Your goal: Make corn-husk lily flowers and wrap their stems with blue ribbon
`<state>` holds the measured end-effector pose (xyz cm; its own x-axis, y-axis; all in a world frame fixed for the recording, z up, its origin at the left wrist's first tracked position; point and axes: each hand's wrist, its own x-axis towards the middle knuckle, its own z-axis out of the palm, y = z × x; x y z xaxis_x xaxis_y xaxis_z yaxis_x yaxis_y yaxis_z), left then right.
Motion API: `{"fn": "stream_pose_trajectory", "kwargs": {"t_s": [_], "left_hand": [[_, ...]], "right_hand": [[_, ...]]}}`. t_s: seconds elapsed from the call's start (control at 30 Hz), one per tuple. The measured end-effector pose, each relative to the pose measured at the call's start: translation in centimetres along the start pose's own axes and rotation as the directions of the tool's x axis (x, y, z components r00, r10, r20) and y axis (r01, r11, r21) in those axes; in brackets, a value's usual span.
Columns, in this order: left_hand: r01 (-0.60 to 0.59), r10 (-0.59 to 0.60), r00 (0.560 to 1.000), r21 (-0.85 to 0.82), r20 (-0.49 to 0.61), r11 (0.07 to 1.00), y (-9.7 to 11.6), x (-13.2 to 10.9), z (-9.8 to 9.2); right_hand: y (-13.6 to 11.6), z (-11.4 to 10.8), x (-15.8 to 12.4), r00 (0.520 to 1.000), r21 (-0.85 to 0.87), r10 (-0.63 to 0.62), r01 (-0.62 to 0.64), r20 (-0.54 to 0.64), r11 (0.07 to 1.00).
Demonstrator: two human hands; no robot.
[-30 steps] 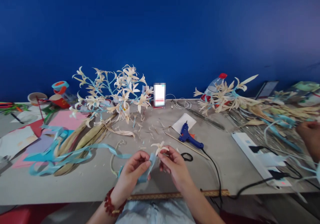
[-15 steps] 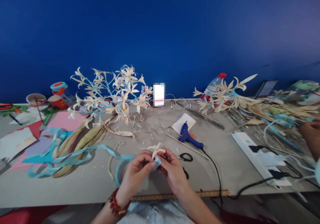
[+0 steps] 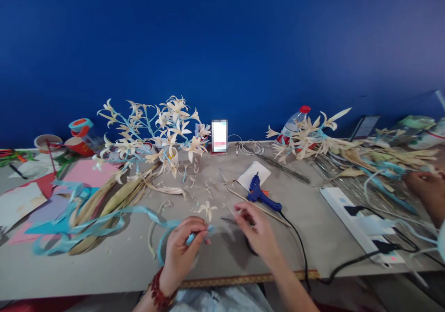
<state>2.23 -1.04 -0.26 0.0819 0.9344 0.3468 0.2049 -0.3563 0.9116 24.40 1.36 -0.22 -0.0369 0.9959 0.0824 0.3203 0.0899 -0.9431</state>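
Head view.

- Left hand [image 3: 182,249] is working near the front edge of the table [image 3: 215,187], about mid-width. Thumb and fingers are closing on the stem of a small cream flower [image 3: 207,208]. The bloom is pointing up and toward the back edge.
- A light blue ribbon [image 3: 162,242] is running out of that same grip. It is looping down beside the hand, then trailing off toward the left edge.
- A red bead bracelet [image 3: 158,289] is sitting on the left wrist.
- Right hand [image 3: 259,233] is hovering low, just right of the left one and apart from it, palm down with the fingers curling. Grey scissor blades [image 3: 226,219] are poking out from under the fingertips. The handles are hidden by the hand, so I cannot tell whether it is gripping or only covering them.
- A blue glue gun [image 3: 259,194] is lying just behind the right hand, with its black cord running to the front edge. A white paper sheet [image 3: 253,175] is lying under its nose, and a thin wooden stick [image 3: 259,206] is lying beside it.
- A flower branch [image 3: 156,131] with blue stems is standing behind centre-left. Dry husks [image 3: 114,196] are lying in front of it.
- A phone [image 3: 219,136] is propped at the back edge. A white cable coil [image 3: 248,147] is lying to its right.
- A second flower bunch [image 3: 306,138] and a plastic bottle [image 3: 295,119] are sitting toward the back right.
- A white power strip [image 3: 354,214] is lying toward the right edge.
- Another person's hand [image 3: 424,191] is resting at the far right edge.
- Coloured paper [image 3: 86,170] and tape rolls [image 3: 81,126] are filling the back left corner.
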Motion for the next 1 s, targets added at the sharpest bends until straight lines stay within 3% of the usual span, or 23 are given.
{"fn": "stream_pose_trajectory", "kwargs": {"t_s": [0.07, 0.13, 0.2, 0.33, 0.57, 0.67, 0.77, 0.87, 1.0], "left_hand": [[-0.002, 0.003, 1.0, 0.018, -0.016, 1.0, -0.6, -0.1, -0.5], [-0.005, 0.006, 1.0, 0.032, -0.027, 0.999, -1.1, -0.2, -0.8], [-0.019, 0.02, 0.999, 0.055, -0.026, 0.998, -1.3, -0.1, -1.0], [-0.073, 0.074, 0.997, 0.095, -0.012, 0.993, -1.2, 0.2, -1.0], [-0.061, 0.06, 0.997, 0.027, 0.046, 0.998, -1.4, -0.1, -1.0], [-0.035, 0.035, 0.999, -0.007, 0.019, 0.999, -1.5, -0.2, -0.8], [-0.01, 0.008, 1.0, -0.077, -0.021, 0.997, -1.5, -0.2, -0.7], [0.009, -0.015, 0.999, -0.14, -0.043, 0.99, -1.4, -0.1, -0.7], [0.011, -0.02, 0.998, -0.146, -0.062, 0.989, -1.4, -0.1, -0.6]], "right_hand": [[1.6, -3.2, 1.2, 0.98, -0.375, -0.148, 0.089, -0.13, 0.923], [3.1, -5.8, 2.5, 0.962, -0.636, -0.238, 0.099, -0.136, 0.765], [4.3, -7.3, 3.7, 0.974, -0.777, -0.214, 0.081, -0.07, 0.624], [4.7, -7.6, 5.1, 0.994, -0.88, -0.102, 0.086, 0.043, 0.467], [4.3, -7.4, 6.2, 0.995, -0.922, -0.058, 0.092, 0.076, 0.375], [4.9, -8.2, 6.8, 0.996, -0.908, -0.048, 0.087, 0.073, 0.411], [5.7, -8.9, 7.4, 0.999, -0.819, -0.034, 0.016, -0.004, 0.573], [6.0, -9.7, 7.9, 0.991, -0.547, 0.054, -0.113, -0.124, 0.829], [6.4, -10.4, 8.3, 0.973, -0.264, 0.153, -0.196, -0.175, 0.944]]}}
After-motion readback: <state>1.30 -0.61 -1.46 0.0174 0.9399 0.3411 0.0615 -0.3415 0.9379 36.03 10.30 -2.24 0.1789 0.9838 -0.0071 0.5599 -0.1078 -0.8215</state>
